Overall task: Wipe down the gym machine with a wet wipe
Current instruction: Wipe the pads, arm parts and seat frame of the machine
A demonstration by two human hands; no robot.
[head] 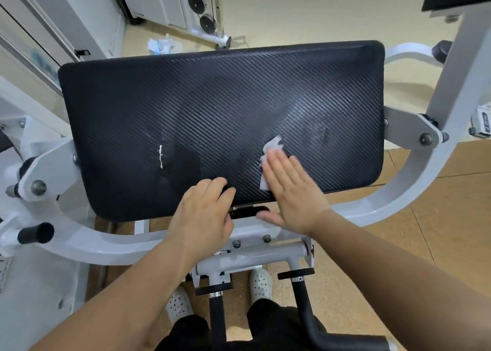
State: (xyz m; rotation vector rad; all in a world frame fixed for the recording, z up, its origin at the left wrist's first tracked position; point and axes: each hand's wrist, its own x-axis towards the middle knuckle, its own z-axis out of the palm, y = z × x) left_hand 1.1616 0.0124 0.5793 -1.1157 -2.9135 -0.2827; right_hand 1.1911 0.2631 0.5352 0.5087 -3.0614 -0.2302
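A wide black textured pad (212,116) of a white-framed gym machine (398,191) fills the middle of the view. It has a small white tear left of centre and damp streaks on its right half. My right hand (289,188) lies flat with straight fingers, pressing a white wet wipe (272,147) onto the pad's lower right part; the wipe peeks out past my fingertips. My left hand (204,212) grips the pad's near edge, fingers curled over the top.
Two black handles (303,297) on grey posts rise below the pad, between my legs and white shoes. A black grip (36,232) sticks out at the left frame. Crumpled wrappers (160,46) lie on the floor behind, near a white cable machine (207,13).
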